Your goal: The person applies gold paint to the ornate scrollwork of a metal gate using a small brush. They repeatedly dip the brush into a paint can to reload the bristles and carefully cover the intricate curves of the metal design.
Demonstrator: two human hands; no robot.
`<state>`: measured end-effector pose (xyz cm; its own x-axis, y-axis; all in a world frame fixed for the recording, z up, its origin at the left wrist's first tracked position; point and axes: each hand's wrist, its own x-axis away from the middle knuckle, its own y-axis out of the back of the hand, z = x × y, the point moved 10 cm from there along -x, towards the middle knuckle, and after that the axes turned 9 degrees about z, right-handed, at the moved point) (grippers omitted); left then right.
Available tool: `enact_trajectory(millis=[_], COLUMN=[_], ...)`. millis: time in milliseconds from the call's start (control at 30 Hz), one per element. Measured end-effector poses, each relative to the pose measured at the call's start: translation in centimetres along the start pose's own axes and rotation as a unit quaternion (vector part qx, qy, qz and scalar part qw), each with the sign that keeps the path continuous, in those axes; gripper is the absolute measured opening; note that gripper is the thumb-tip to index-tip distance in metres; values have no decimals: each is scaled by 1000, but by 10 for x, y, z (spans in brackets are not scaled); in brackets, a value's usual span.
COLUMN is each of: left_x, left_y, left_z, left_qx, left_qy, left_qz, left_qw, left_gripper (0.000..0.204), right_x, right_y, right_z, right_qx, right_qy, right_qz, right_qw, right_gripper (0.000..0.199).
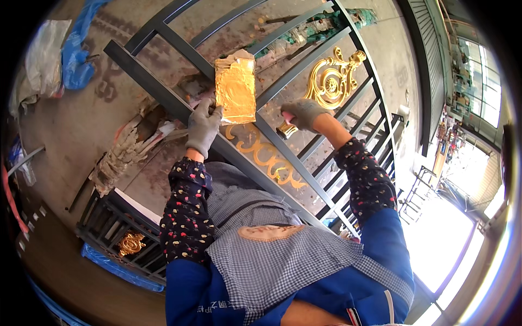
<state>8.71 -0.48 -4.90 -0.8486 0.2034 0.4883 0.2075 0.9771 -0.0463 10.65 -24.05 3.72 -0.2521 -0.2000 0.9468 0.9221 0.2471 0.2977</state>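
Observation:
My left hand (204, 127), in a grey glove, grips the lower left edge of a flat rectangular cardboard piece (235, 89) coated with wet-looking gold paint. Its upper edge is torn. My right hand (307, 114), also gloved in grey, is closed over the dark metal gate (304, 70). A small pinkish patch shows at its fingers; what they hold is hidden. Close below these fingers sits a gold collar (286, 129) on a bar. Beyond the hand, a gold scroll ornament (331, 84) is set between the bars. Flatter gold scrollwork (263, 155) lies between two rails nearer me.
Another dark railing with a gold ornament (131, 244) stands at the lower left. Ragged wrapping (128, 155) lies on the floor beside the gate, and green-stained scraps (321, 32) lie beneath it. Blue plastic sheeting (79, 60) is at the upper left.

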Motion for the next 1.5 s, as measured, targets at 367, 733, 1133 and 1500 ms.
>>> enact_trajectory(millis=[367, 733, 1133, 1500], left_x=[5, 5, 2, -2], left_y=[62, 59, 59, 61], left_z=[-11, -18, -17, -13], left_qx=[-26, -21, -49, -35], left_qy=[18, 10, 29, 27], left_qz=[-29, -17, 9, 14], left_qw=[999, 1000, 998, 999], left_gripper=[12, 13, 17, 22], right_x=[-27, 16, 39, 44], right_y=[-35, -55, -96, -112], right_z=[54, 41, 23, 7], right_qx=[23, -101, -120, -140], right_qy=[131, 88, 106, 115], right_qz=[-48, -324, -441, -482], right_qw=[990, 936, 883, 857], right_gripper=[21, 21, 25, 25])
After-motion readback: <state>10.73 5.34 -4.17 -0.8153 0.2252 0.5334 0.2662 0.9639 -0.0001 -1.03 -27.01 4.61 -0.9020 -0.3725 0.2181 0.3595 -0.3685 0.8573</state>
